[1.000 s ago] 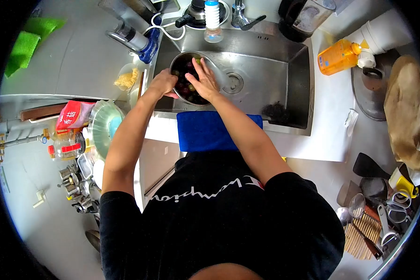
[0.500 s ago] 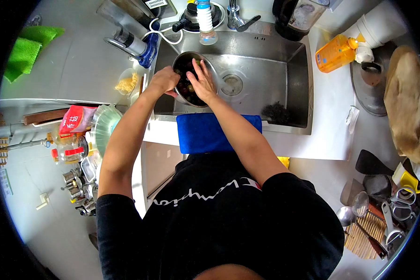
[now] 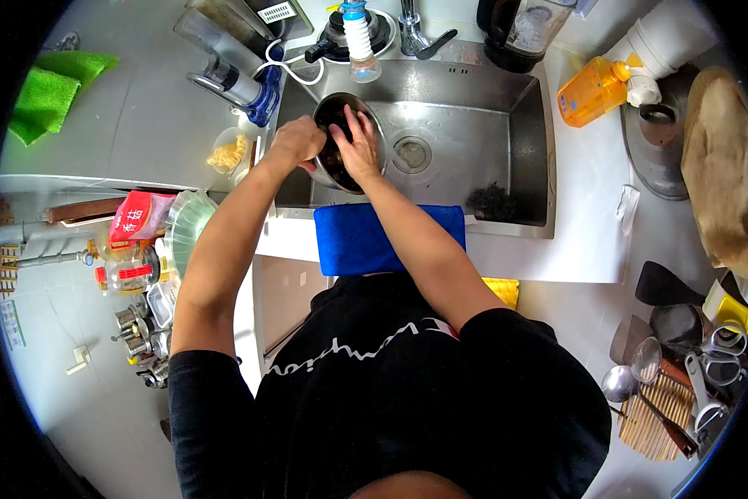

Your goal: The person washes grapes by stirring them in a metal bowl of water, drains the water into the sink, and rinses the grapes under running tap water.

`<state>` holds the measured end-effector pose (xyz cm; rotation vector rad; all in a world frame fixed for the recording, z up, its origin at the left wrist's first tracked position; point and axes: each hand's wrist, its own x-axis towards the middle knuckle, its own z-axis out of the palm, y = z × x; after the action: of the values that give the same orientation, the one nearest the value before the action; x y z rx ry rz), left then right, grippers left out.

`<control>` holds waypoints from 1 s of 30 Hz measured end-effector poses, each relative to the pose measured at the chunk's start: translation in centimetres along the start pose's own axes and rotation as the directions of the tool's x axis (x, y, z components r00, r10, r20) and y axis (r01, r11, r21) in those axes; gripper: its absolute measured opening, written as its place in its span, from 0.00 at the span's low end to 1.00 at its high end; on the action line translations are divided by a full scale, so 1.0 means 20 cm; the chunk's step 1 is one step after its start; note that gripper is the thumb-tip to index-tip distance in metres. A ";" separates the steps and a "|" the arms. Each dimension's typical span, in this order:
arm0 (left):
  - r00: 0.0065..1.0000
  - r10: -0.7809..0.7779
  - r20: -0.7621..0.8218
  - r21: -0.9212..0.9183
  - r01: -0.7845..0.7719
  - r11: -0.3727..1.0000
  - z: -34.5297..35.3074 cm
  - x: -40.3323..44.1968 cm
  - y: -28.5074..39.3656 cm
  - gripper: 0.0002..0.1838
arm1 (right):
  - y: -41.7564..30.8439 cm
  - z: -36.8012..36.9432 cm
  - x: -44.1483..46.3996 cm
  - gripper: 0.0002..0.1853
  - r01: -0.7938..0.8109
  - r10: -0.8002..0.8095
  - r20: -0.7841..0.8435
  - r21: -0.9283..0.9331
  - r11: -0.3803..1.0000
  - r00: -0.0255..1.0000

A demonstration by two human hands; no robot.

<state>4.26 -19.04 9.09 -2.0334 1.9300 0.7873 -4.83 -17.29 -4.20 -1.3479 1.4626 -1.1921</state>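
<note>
A round metal bowl (image 3: 332, 103) is held over the left part of the steel sink, its mouth facing up towards me. My left hand (image 3: 299, 141) is closed on its left rim. Inside the bowl, my right hand (image 3: 359, 150) lies over dark, small pieces with its fingers spread and stretched out. What the pieces are I cannot make out, as my hand and shadow cover much of them. To the right of the bowl is the sink drain (image 3: 412, 155).
Dark stringy matter (image 3: 492, 202) lies in the sink's near right corner. Behind the sink stands a faucet (image 3: 416, 37). A blue cloth (image 3: 391, 239) hangs over the front edge. An orange bottle (image 3: 593, 91) is on the right counter; a green cloth (image 3: 54, 96) lies at left.
A pale, watery blur between the bowl and the drain is gone. The bowl's contents look darker and more hidden. Both hands keep nearly the same places; the view has shifted slightly.
</note>
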 end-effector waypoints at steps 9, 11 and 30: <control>0.998 -0.060 0.017 0.099 0.058 0.993 -0.04 -0.01 0.09 0.15 | 0.04 0.03 0.01 0.30 0.009 -0.004 -0.067 0.083 0.997 0.998; 0.986 -0.168 0.008 0.018 0.168 0.986 -0.06 -0.04 0.14 0.15 | 0.02 0.03 0.01 0.30 -0.007 0.013 -0.065 0.097 0.995 0.998; 0.992 -0.124 0.017 0.198 0.118 0.973 -0.09 -0.05 0.25 0.14 | 0.02 0.06 0.01 0.28 0.051 -0.018 -0.150 0.220 0.974 0.989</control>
<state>-0.13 -19.74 12.09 -1.9867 1.7708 0.5706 -3.86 -17.61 -4.93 -1.1569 1.3625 -1.4590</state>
